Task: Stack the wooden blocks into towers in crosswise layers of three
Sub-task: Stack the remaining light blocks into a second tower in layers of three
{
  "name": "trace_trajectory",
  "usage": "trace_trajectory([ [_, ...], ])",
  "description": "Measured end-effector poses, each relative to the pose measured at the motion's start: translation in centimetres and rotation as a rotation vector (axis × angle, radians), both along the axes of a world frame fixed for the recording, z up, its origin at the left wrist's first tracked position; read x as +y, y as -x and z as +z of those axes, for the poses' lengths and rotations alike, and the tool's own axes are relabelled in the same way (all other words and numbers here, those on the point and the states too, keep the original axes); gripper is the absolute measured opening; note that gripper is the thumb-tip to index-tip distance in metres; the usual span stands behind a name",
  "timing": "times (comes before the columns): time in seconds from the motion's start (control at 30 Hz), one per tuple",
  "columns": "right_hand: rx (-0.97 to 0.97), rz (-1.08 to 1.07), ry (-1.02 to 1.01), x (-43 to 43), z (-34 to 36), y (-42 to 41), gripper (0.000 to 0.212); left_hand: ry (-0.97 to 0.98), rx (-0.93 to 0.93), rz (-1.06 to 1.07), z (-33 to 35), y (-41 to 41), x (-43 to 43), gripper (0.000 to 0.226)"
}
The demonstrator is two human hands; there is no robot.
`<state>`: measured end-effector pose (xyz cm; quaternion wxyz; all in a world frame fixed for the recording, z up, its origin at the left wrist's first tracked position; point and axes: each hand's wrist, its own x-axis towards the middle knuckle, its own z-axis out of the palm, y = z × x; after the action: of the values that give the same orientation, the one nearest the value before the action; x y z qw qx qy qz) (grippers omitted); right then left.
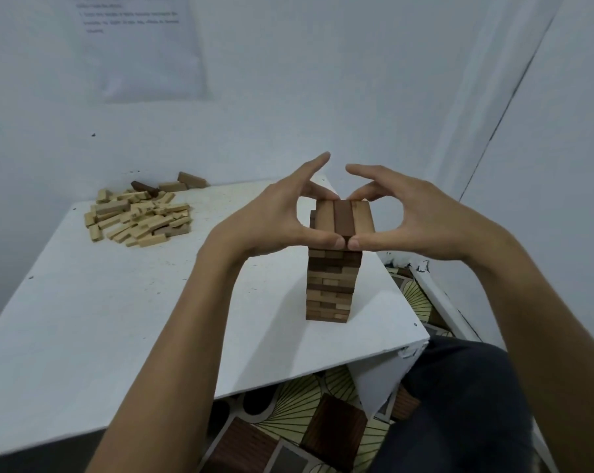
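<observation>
Your forearms fill the lower frame, elbows cut off at the bottom edge. Your dark trouser leg (459,404) shows at lower right, over a patterned floor (305,421).

Both hands are up at the tower (333,285), which stands on the tabletop (118,319) near its right front corner.
- Left hand (275,216): thumb tip pressed to the near end of the top layer (343,216), curled fingers reaching round to its far end, index finger sticking up free.
- Right hand (408,216): same pose mirrored, thumb just beside the left thumb.

Each hand pinches the top layer end to end. The far fingertips are partly hidden behind the blocks, so you cannot confirm contact there.

Top layer: three blocks side by side, a dark one in the middle and paler ones either side. The layers below alternate in direction. Their count is hard to make out, and the tower's far side is out of sight.

A loose pile of blocks (138,216) lies at the far left of the tabletop by the wall, well apart from the tower. It is mostly pale, with a few dark ones at the back; their number cannot be told.

A sheet of paper (145,52) on the wall is cut off at the top, its print too blurred to read. The tabletop's left side runs out of frame.
</observation>
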<state>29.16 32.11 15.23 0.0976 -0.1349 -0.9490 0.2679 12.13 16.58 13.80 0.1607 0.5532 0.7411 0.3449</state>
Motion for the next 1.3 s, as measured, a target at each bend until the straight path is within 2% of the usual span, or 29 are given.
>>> trace_trajectory([
  [0.6,-0.005,0.002,0.025,0.7,-1.2,1.3,0.097,0.035,-0.002,-0.004,-0.8,0.9,0.7,0.109],
  [0.73,0.017,-0.022,0.012,0.6,-1.9,1.2,0.098,-0.005,-0.062,-0.025,-1.2,1.0,0.4,0.110],
  [0.8,0.133,-0.065,0.111,0.4,-2.5,0.7,0.091,-0.086,-0.139,0.003,-1.8,0.8,0.1,0.095],
  [0.9,0.438,-0.205,0.395,-1.2,-4.2,0.1,0.075,-0.317,-0.294,0.156,-3.6,-0.6,0.0,0.071],
  [0.97,0.565,-0.307,0.528,-3.0,-5.6,0.4,0.073,-0.445,-0.406,0.280,-4.8,-2.1,0.5,0.065],
  [1.13,0.629,-0.379,0.659,-5.8,-7.7,1.8,0.068,-0.548,-0.583,0.377,-5.9,-4.9,1.9,0.061],
  [1.3,0.626,-0.341,0.694,-6.7,-7.7,2.4,0.069,-0.527,-0.627,0.359,-5.8,-5.6,2.6,0.066],
])
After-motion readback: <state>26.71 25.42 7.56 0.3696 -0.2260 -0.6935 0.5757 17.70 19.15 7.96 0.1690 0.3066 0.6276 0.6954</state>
